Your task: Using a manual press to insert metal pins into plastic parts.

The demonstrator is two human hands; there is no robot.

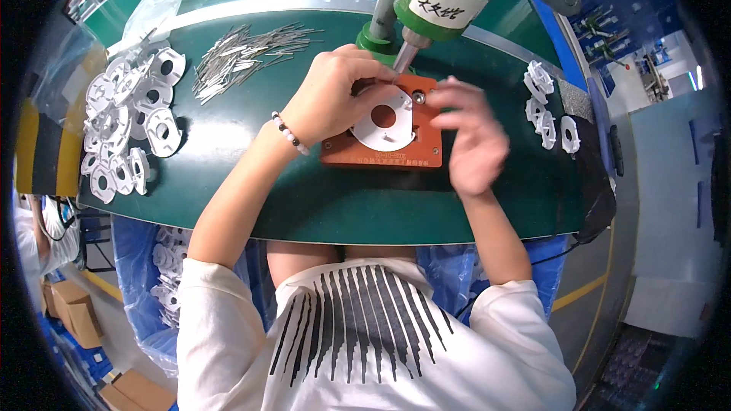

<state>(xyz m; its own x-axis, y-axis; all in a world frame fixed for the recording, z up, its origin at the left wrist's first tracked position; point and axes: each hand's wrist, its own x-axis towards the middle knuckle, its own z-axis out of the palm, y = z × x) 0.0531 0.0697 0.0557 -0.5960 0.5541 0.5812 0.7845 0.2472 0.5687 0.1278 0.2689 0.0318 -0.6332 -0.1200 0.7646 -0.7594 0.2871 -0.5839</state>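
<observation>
Mid-frame, the white holed plastic disc [367,132] looks light, stiff (take its rim); your right hand [477,141] has fingers spread; for your left hand [339,85], I can't tell.

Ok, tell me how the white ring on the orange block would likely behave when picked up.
The white ring is probably light, given its wide central hole. It seems stiff rather than floppy: similar parts heaped at the left hold their shape. The small peg sticking up from its face might snap if knocked.
</observation>
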